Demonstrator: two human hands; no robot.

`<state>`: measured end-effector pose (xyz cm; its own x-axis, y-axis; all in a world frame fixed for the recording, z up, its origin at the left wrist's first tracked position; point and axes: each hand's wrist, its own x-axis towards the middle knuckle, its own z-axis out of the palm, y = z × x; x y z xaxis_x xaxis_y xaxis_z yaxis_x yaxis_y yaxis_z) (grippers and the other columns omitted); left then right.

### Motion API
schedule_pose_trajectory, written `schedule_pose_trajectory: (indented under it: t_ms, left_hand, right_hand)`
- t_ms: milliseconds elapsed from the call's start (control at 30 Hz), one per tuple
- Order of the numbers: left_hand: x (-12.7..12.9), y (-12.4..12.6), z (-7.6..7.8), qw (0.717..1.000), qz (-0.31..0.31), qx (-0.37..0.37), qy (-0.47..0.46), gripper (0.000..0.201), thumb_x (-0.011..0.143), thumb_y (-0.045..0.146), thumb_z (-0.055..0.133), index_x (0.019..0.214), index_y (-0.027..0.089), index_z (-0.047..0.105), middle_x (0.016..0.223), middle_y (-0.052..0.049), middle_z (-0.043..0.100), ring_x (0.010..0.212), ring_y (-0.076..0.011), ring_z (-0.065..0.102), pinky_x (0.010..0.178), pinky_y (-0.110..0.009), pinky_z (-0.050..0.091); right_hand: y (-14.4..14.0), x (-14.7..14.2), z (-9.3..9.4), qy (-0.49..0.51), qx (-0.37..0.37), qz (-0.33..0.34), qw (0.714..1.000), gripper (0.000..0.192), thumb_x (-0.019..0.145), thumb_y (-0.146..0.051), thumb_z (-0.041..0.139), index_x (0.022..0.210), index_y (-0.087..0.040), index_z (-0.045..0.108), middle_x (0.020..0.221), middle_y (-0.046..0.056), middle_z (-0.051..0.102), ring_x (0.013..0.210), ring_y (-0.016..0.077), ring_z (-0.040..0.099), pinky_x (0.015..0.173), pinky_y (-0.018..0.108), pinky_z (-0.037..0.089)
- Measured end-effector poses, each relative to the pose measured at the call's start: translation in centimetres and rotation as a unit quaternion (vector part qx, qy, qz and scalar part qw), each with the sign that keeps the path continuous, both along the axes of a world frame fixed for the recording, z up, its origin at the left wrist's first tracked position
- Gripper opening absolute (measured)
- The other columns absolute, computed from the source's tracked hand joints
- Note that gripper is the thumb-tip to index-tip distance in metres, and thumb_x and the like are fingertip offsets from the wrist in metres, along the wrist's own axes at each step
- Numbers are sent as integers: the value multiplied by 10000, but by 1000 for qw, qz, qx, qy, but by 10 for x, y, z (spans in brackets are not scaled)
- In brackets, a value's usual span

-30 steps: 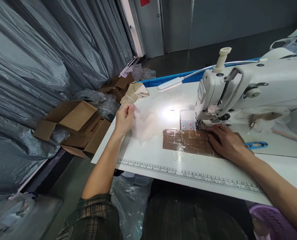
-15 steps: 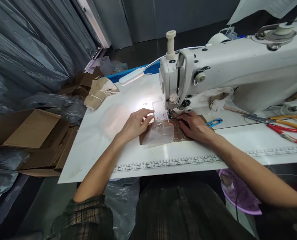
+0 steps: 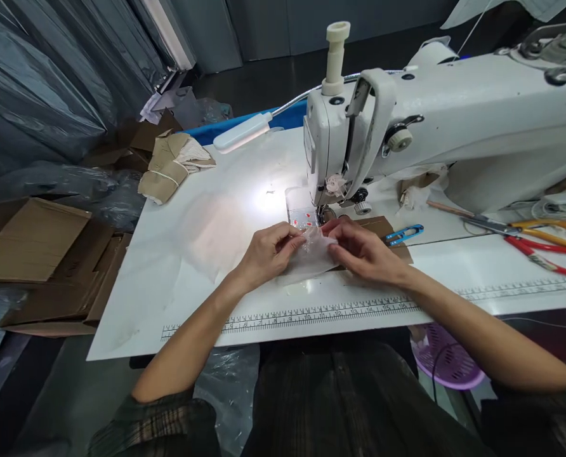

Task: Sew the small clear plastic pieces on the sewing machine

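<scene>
A thin translucent white fabric piece (image 3: pixel 311 257) lies on the white sewing table (image 3: pixel 207 254), just in front of the needle of the white sewing machine (image 3: pixel 407 133). My left hand (image 3: pixel 271 251) pinches its left edge. My right hand (image 3: pixel 359 251) grips its right side, fingers curled over it. Under the piece sits a brown taped patch (image 3: pixel 388 231) with small red marks (image 3: pixel 306 222) near the needle plate. Both hands are close together, a little below the presser foot.
Blue thread snips (image 3: pixel 404 233) lie right of my right hand. Red and yellow-handled scissors (image 3: pixel 549 244) rest at the far right. A bundle of beige pieces (image 3: pixel 171 166) sits at the table's back left. Cardboard boxes (image 3: pixel 35 254) are on the floor left; a purple basket (image 3: pixel 447 365) below right.
My left hand came from the table's left side to the needle area with the translucent piece. Both hands now hold it together over the brown patch. The view swung right.
</scene>
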<state>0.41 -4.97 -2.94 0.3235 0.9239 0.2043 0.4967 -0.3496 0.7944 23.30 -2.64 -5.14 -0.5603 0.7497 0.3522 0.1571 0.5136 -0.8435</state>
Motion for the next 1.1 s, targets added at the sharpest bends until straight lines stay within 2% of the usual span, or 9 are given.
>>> schedule_pose_trajectory:
  t_ms: [167, 300, 433, 533, 667, 733, 833, 933, 1100]
  left_hand:
    - [-16, 0, 19, 970, -38, -233, -59, 221, 895, 367, 639, 954, 155, 662, 711, -23, 689, 518, -81, 599, 473, -181, 491]
    - [-39, 14, 23, 978, 88, -182, -55, 223, 822, 314, 708, 952, 133, 688, 728, -48, 711, 542, -98, 627, 519, -209, 534]
    - [-48, 16, 33, 976, 176, -96, -86, 251, 775, 313, 747, 959, 147, 704, 796, -56, 741, 535, -86, 615, 513, -199, 521]
    - [-47, 8, 46, 979, 39, -184, -85, 319, 720, 316, 803, 1000, 179, 732, 733, -49, 745, 534, -117, 637, 502, -214, 532]
    - [-45, 1, 55, 877, -301, -373, -25, 568, 573, 298, 901, 1117, 254, 743, 1024, -117, 760, 783, -243, 733, 609, -317, 614]
    - [-43, 3, 50, 898, -286, -334, -21, 459, 634, 350, 868, 1072, 259, 762, 1140, -125, 725, 887, -257, 720, 639, -322, 611]
    - [-32, 8, 28, 980, -85, -172, -41, 235, 836, 414, 699, 940, 216, 774, 999, -104, 727, 789, -178, 680, 618, -280, 562]
    - [-10, 10, -1, 997, 70, -28, -14, 305, 916, 403, 595, 1101, 181, 693, 955, -84, 674, 720, -138, 621, 615, -273, 522]
    - [13, 4, -21, 971, 33, 101, 214, 180, 917, 327, 592, 1017, 208, 681, 914, -42, 595, 795, -166, 583, 621, -275, 473]
  right_hand:
    - [5, 5, 3, 46, -185, 0, 982, 204, 966, -414, 503, 912, -218, 481, 722, -14, 538, 551, 111, 462, 478, 248, 379]
    - [11, 8, -1, -52, -84, -106, 989, 129, 955, -328, 511, 924, -203, 502, 672, -6, 572, 551, 123, 474, 525, 281, 365]
    - [12, 11, 0, -125, -60, -107, 985, 143, 964, -287, 481, 843, -213, 463, 658, -1, 582, 547, 122, 481, 556, 300, 362]
    - [12, 12, 1, -134, -75, -85, 984, 232, 977, -340, 495, 789, -218, 434, 685, 8, 594, 526, 108, 472, 540, 295, 359]
    - [12, 13, 2, -107, -136, -56, 983, 373, 1017, -492, 416, 814, -197, 520, 689, 20, 610, 522, 109, 512, 533, 282, 412]
    - [12, 14, 3, -90, -172, -44, 980, 491, 1026, -560, 322, 831, -185, 572, 686, 30, 627, 516, 114, 537, 534, 281, 447]
    - [13, 15, 3, -70, -206, -25, 976, 591, 1015, -607, 282, 829, -169, 632, 704, 36, 632, 525, 109, 539, 517, 264, 458]
    - [14, 15, 1, -57, -202, 20, 977, 440, 981, -553, 468, 901, -165, 658, 669, -13, 566, 518, 80, 460, 455, 218, 379]
    - [17, 14, 0, -51, -182, 68, 980, 201, 896, -340, 637, 901, -146, 689, 584, -71, 446, 488, 53, 344, 428, 212, 267]
